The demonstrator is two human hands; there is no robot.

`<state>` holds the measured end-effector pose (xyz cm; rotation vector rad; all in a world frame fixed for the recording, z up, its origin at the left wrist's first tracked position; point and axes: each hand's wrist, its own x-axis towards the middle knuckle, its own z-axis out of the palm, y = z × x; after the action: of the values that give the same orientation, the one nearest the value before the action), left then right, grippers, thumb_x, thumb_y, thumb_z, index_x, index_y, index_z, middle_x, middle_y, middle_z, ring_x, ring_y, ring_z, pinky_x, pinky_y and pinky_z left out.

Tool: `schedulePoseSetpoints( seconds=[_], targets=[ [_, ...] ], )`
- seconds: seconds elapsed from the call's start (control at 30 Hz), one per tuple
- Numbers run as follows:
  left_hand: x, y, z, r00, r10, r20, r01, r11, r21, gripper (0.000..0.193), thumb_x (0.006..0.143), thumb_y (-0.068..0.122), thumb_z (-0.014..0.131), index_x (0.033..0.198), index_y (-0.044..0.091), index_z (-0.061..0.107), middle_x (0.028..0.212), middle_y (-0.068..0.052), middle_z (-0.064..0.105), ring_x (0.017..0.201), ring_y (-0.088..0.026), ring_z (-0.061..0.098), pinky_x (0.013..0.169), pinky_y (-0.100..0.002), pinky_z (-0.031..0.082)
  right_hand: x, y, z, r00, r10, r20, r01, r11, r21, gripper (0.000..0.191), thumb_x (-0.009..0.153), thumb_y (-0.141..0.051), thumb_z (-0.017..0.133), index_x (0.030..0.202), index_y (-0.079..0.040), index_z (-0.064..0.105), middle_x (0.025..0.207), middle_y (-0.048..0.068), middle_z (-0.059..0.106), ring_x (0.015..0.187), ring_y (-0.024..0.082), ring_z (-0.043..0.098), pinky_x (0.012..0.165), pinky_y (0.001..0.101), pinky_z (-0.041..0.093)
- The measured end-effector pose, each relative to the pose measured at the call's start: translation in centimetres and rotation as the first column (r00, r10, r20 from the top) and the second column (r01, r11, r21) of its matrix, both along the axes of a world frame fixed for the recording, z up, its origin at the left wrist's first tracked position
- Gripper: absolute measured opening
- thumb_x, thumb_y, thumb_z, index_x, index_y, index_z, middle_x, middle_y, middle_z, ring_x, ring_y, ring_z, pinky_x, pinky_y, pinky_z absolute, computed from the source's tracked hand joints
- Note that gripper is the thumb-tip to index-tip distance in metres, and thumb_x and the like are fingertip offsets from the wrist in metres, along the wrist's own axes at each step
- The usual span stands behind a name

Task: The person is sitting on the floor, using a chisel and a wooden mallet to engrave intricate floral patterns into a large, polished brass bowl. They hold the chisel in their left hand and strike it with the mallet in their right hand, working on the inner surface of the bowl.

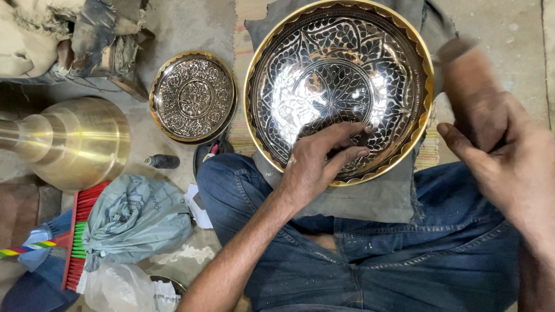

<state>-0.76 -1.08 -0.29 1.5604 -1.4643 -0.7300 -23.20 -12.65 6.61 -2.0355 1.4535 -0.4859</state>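
Both forearms are bare, no sleeves showing. The legs wear faded blue jeans (404, 260), dusty, with pale specks around six o'clock.

Large bowl (338, 86) on cloth (370, 196) over lap; small plate (193, 97) left of it.

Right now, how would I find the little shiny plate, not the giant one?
Start at the huge gold-rimmed engraved metal bowl under the person's left hand. Look just left, on the grey floor: the small round engraved plate. It is far smaller and nobody touches it.
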Motion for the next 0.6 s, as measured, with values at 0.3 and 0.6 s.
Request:
schedulePoseSetpoints(
  seconds=[0.3, 0.6],
  targets=[
    [0.0, 0.2, 0.9, 1.0, 0.011, -0.022, -0.011, 1.0, 0.014, 0.038, 0.098, 0.024, 0.072, 0.132, 0.008, 0.066, 0.121, -0.009, 0.076, 0.1, -0.019, 0.078, 0.084, -0.034, 0.065, -1.7, 0.0, -1.7, 0.968, 0.209, -0.141, -0.22, 0.973, -0.068, 0.034, 0.089, -0.014, 0.077, 0.117, -0.004, 0.061, 0.099, 0.016, 0.074, 0.087, 0.029, 0.075, 0.076, 0.0421, 0.059],
    [-0.1, 0.1, 0.6, 1.0, 0.018, 0.007, -0.018, 0.999, -0.046, 0.042, 0.096, 0.023, 0.073, 0.134, 0.007, 0.065, 0.121, -0.01, 0.075, 0.102, -0.02, 0.077, 0.087, -0.034, 0.064, -0.5, 0.7, 0.3, 0.689, 0.261, -0.676, -0.411, 0.909, -0.068, 0.033, 0.084, -0.022, 0.079, 0.114, -0.014, 0.065, 0.09, 0.009, 0.075, 0.083, 0.029, 0.075, 0.076, 0.0437, 0.059]
  ],
)
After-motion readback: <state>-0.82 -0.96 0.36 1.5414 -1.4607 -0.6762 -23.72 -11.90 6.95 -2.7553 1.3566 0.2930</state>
